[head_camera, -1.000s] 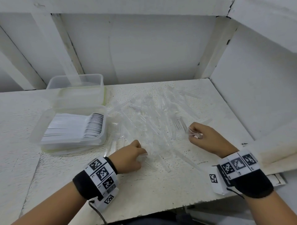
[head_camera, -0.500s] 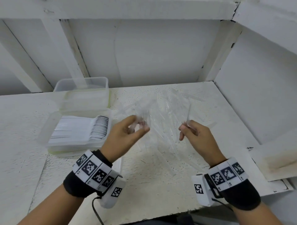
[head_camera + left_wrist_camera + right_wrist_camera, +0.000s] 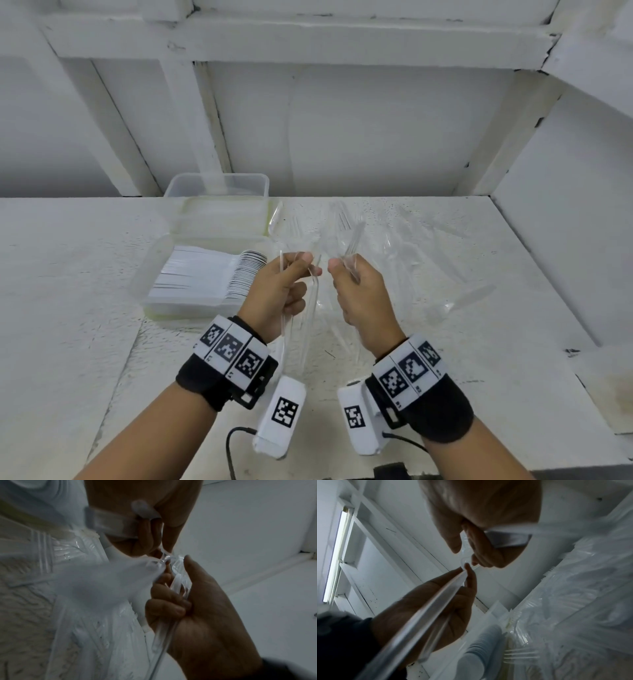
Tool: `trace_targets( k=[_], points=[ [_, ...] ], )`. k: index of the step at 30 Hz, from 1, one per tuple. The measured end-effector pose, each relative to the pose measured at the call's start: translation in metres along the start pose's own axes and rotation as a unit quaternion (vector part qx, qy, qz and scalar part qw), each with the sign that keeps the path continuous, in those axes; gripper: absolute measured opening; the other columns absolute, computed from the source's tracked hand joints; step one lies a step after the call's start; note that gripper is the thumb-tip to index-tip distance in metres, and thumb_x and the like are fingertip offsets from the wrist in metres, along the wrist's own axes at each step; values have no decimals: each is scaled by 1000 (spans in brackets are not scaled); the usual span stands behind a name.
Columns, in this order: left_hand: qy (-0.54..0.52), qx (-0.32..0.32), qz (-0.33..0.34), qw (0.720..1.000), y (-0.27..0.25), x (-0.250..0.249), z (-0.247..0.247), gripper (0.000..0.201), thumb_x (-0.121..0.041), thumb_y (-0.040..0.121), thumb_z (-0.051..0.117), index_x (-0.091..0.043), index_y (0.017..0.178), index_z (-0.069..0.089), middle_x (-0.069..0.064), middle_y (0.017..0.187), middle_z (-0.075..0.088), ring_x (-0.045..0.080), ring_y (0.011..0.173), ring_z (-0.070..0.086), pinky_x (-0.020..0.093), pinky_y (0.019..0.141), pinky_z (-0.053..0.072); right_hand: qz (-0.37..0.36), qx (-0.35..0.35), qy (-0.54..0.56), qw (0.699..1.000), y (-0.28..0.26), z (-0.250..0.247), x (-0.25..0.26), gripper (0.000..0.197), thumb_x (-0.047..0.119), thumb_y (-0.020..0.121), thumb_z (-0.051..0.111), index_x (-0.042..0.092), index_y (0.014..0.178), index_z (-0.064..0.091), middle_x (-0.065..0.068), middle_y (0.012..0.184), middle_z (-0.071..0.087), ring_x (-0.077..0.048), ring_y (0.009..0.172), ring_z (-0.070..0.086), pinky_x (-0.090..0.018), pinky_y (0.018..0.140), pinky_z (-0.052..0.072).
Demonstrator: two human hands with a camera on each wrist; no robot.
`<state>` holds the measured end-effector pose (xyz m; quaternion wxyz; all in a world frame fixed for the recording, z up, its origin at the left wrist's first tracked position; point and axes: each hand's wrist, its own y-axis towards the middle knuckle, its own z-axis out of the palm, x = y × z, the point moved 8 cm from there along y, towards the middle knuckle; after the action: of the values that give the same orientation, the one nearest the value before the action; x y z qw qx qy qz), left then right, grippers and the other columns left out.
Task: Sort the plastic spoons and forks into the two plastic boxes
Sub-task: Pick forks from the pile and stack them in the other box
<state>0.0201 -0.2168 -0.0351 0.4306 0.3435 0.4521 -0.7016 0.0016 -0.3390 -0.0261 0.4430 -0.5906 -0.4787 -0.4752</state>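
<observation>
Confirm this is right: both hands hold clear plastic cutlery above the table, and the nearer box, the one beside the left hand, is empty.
Not quite. The nearer box is not empty: the head view shows it packed with a row of white spoons. The rest stands: left hand and right hand each hold clear plastic cutlery above the table.

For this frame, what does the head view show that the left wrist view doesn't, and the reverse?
Only the head view shows both plastic boxes: the near box stacked with white spoons, the far box behind it, and the marker bands on both wrists. Only the left wrist view shows the left hand's curled fingers gripping clear cutlery from the palm side. Both show the left hand, the right hand and the loose clear pile on the table.
</observation>
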Motion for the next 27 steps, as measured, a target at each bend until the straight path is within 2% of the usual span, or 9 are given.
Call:
trace_targets(
  k=[3, 6, 8, 10, 13, 16, 20, 24, 27],
  points=[
    [34, -3, 13, 999, -1, 0, -2, 11, -18, 92, 53, -13, 83, 53, -2, 69, 60, 3, 35, 25, 13, 33, 20, 21, -10, 58, 998, 0, 9, 4, 24, 35, 91, 55, 18, 75, 54, 14, 53, 52, 3, 40, 44, -9, 39, 31],
    [71, -3, 30, 997, -3, -1, -2, 12, -14, 93, 52, -12, 82, 52, 1, 70, 57, 4, 34, 25, 14, 35, 20, 40, -19, 55, 998, 4, 12, 3, 25, 28, 87, 62, 14, 69, 52, 8, 57, 47, -1, 40, 36, -9, 38, 27],
    [109, -12, 38, 993, -4, -1, -4, 14, -24, 94, 52, -11, 87, 52, 3, 77, 56, 4, 35, 25, 14, 36, 20, 39, -17, 37, 998, 7, 12, 5, 24, 26, 86, 63, 11, 71, 51, 3, 59, 43, -2, 40, 32, -12, 38, 26],
    [146, -24, 40, 988, -5, 0, -5, 30, -41, 95, 45, -12, 98, 51, 2, 84, 54, 4, 36, 25, 15, 37, 20, 25, -18, 17, 999, 10, 11, 11, 24, 26, 87, 61, 11, 72, 50, 0, 61, 45, -2, 42, 32, -15, 42, 28],
    [144, -27, 27, 989, -5, 4, -6, 42, -51, 96, 30, -15, 101, 52, 0, 78, 52, 5, 38, 24, 17, 41, 17, 9, -39, -3, 999, 14, 3, 21, 23, 25, 89, 58, 10, 73, 50, 0, 65, 50, -4, 46, 35, -20, 47, 29],
    [145, -20, 34, 989, -6, 2, -7, 33, -38, 100, 32, -14, 92, 54, -1, 72, 48, 4, 39, 28, 17, 39, 21, 4, -56, -14, 998, 16, -4, 24, 21, 24, 89, 57, 8, 77, 50, -3, 67, 48, -5, 47, 33, -20, 47, 29],
    [159, -8, 71, 985, -6, -1, -7, 23, -23, 100, 39, -12, 89, 56, -2, 69, 48, 5, 45, 38, 18, 42, 30, -2, -68, -22, 997, 14, -8, 25, 21, 25, 89, 57, 11, 78, 47, -7, 70, 42, -10, 54, 31, -24, 48, 30],
    [144, -13, 84, 986, -5, -1, -10, 18, -17, 97, 47, -10, 89, 62, 2, 73, 59, 7, 58, 55, 18, 51, 46, -5, -67, -35, 997, 13, -7, 24, 21, 25, 89, 57, 12, 78, 45, -5, 67, 36, -12, 56, 29, -26, 50, 29],
    [129, -27, 86, 988, -4, 0, -13, 16, -16, 94, 52, -10, 92, 66, 2, 76, 63, 8, 65, 58, 17, 58, 50, -5, -71, -44, 996, 13, -6, 22, 19, 26, 89, 56, 11, 79, 48, -5, 68, 39, -12, 57, 31, -26, 50, 30]
  ],
)
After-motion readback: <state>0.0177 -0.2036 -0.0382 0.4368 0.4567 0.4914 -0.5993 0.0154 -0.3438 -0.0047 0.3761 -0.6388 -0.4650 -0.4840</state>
